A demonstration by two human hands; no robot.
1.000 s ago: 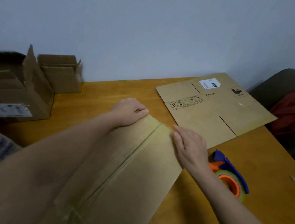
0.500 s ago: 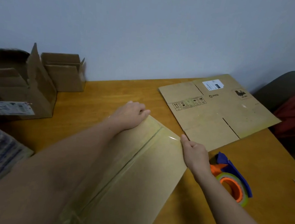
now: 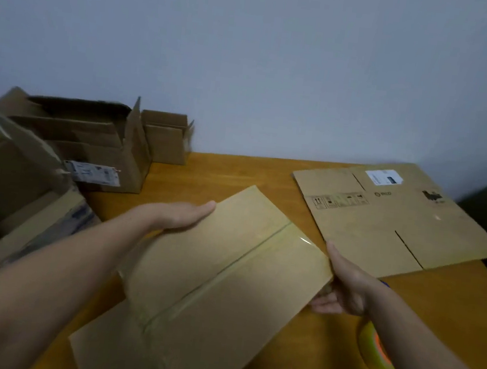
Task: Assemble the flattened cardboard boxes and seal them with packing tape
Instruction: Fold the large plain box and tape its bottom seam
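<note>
Head view: vs 0.5 s ago, taped box [image 3: 219, 278] now lifted off tabletop [image 3: 237, 171], tilted. Left grip [image 3: 178, 216] flat, fingers straight on its left side; right grip [image 3: 346, 284] clamps its right edge. Tape roll [image 3: 375, 348] half hidden by right forearm. Flat cardboard [image 3: 398, 229] far right; open boxes [image 3: 103, 150] far left, contents unclear.

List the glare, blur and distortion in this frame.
Head view: a small white glare spot on the clear tape at the far end of the box; the tape roll at lower right is smeared and soft; both forearms swell toward the lower corners, wide-angle stretch; the left edge falls into shadow.
</note>
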